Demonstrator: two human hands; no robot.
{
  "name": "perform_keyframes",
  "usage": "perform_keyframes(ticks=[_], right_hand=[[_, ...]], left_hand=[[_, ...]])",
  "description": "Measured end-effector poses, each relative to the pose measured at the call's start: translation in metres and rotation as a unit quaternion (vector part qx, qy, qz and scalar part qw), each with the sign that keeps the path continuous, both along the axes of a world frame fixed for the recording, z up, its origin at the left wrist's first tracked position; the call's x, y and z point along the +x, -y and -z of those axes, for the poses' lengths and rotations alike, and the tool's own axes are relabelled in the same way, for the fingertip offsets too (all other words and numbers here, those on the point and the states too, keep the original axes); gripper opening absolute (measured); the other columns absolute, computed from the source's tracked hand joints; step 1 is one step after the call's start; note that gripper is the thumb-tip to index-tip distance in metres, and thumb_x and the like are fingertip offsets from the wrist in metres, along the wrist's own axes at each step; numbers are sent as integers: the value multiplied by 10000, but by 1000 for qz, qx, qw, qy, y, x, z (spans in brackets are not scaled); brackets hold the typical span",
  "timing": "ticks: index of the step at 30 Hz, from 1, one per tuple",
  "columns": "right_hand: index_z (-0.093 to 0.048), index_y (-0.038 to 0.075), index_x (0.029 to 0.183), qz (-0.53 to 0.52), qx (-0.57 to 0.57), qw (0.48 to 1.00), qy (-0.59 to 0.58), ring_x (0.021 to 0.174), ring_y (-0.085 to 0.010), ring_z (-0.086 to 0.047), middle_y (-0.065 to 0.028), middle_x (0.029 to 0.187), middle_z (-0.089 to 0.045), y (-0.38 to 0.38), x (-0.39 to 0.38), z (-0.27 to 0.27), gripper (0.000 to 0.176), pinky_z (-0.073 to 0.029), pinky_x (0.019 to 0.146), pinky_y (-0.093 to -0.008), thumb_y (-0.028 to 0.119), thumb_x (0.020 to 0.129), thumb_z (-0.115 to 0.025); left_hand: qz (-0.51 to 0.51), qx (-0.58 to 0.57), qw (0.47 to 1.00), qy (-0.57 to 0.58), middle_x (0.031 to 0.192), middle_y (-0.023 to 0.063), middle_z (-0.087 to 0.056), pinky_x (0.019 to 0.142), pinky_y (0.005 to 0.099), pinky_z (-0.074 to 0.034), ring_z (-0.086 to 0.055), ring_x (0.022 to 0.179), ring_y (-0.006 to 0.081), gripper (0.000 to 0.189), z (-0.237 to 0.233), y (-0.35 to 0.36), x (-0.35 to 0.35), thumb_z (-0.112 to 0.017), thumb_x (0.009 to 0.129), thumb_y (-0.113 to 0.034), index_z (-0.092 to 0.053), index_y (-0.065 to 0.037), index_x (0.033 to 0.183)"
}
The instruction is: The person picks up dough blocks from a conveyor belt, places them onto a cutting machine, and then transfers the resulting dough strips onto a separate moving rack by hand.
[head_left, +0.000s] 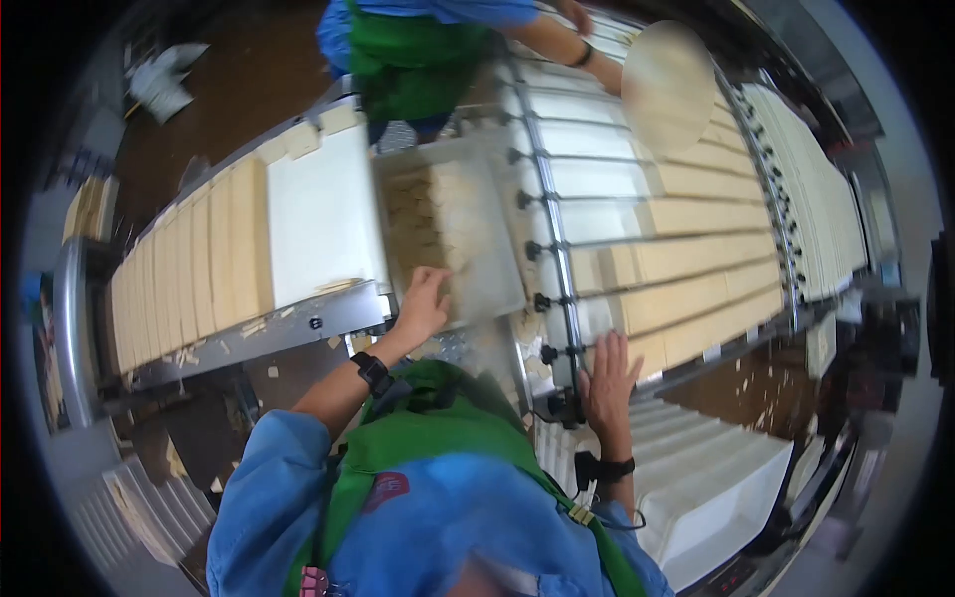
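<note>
My left hand (426, 306) is over the near left corner of a pale plastic bin (502, 249). Its fingers are loosely bent and apart, and nothing shows in them. Inside the bin lie broken flat cream-coloured pieces (413, 214). My right hand (609, 383), fingers stretched out, rests at the near end of the slotted conveyor, beside the closest row of cream-coloured wafer-like sheets (686, 333). Metal rods divide these rows into lanes. A metal rail (557, 239) with black knobs runs between my hands.
Left of the bin, a white-topped conveyor (323, 219) carries upright stacked sheets (214, 254). Across from me, a co-worker in a green apron (408, 60) reaches toward the lanes beside a pale round blur (668, 88). White crates (711, 497) stand at lower right; crumbs litter the floor.
</note>
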State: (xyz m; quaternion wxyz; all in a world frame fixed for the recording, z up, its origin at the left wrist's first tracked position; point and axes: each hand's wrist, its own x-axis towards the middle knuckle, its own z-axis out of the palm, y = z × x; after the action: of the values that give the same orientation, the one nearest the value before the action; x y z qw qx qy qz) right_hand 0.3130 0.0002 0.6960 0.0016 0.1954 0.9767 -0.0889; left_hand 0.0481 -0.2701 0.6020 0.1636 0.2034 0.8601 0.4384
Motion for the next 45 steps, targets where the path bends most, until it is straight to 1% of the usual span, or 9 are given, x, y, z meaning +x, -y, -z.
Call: perform_keyframes(ticks=[4,8,15,21,31,36,39,43,45], right_hand=[[-386,113,1637,2,51,995,81,1611,-429,-190,-238,1697,-311,21,-25,-33,815,-53,1250,-729,314,922,-722],[-353,104,1659,-63,7,998,-27,1613,-446,-169,-237,1722,-256,50,-88,-34,754,-23,1255,-722,279,973,-611],[-506,25,1523,-356,-168,905,-159,1410,-424,-437,-221,1463,-548,226,-325,-66,601,-295,1208,-533,108,948,-656],[-665,-13,1323,-446,-184,874,-61,1216,-428,-580,-229,1247,-668,366,-490,-23,409,-456,1049,-496,138,947,-715],[-731,21,1178,-622,-320,715,4,999,-392,-705,-216,1017,-738,487,-469,-22,243,-553,892,-492,164,992,-672],[-721,33,1139,-622,-200,753,71,1015,-387,-714,-200,1005,-740,501,-448,-18,227,-553,887,-495,201,991,-684],[-695,4,1172,-611,-225,755,75,1041,-389,-695,-219,1053,-711,510,-454,-19,263,-549,891,-498,188,984,-681],[-721,-21,1087,-604,-79,793,-12,1142,-429,-644,-284,1225,-666,539,-516,6,315,-534,938,-500,194,858,-734],[-701,-34,1094,-552,94,825,-76,1121,-368,-648,-185,1094,-678,563,-555,16,247,-535,853,-433,174,976,-641]], left_hand=[[-44,122,989,-67,1285,156,-573,863,336,-585,-704,1020,275,349,-41,61,-10,-611,961,32,-651,-48,1299],[-300,80,934,-178,1283,184,-571,976,401,-538,-653,1137,320,325,-55,147,-11,-613,980,-9,-650,-40,1301],[-581,-56,804,-114,1414,307,-362,1151,519,-366,-420,1322,476,622,9,258,-16,-671,951,-123,-415,42,1493],[-563,2,821,-92,1395,289,-362,1149,508,-374,-440,1297,469,644,-13,276,-32,-690,949,-155,-422,39,1501],[-596,25,800,-61,1403,253,-347,1097,470,-406,-461,1235,399,570,4,335,-36,-594,1007,-140,-410,17,1524],[-594,44,801,-52,1384,235,-354,1024,423,-457,-500,1138,333,558,6,340,-40,-587,1024,-153,-413,-4,1533],[-592,99,800,-12,1406,271,-327,1127,499,-390,-434,1295,452,578,-5,343,-47,-594,1008,-145,-396,31,1522],[-584,64,808,-42,1396,275,-330,1114,505,-405,-443,1293,456,641,-6,345,-59,-667,969,-160,-397,27,1520],[-578,43,813,-65,1390,278,-334,1110,507,-413,-452,1286,464,666,-6,344,-63,-695,951,-156,-397,27,1518]])
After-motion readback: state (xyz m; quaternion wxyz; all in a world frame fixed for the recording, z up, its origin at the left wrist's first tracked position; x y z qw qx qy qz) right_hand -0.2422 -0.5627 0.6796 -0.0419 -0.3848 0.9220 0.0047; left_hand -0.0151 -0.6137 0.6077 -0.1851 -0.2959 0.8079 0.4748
